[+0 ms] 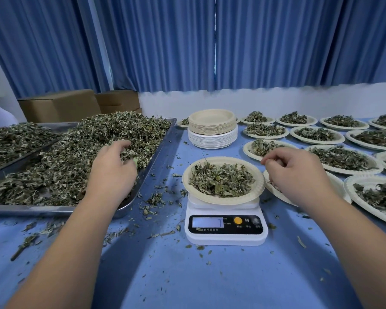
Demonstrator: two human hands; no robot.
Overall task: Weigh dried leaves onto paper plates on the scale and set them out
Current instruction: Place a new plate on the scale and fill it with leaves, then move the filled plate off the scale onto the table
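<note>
Sitting on the white scale (225,238) at the middle of the blue tabletop (210,282), a paper plate (224,200) carries a mound of dried leaves (221,178). The right hand (299,172) hovers just beside its right rim, thumb and forefinger pressed together; whether on a scrap, I cannot tell. The left hand (113,172) curls its fingers into the leaf heap (87,148) in the metal tray (54,211). Behind stands a stack of empty plates (212,128); filled plates (265,136) lie to the right.
</note>
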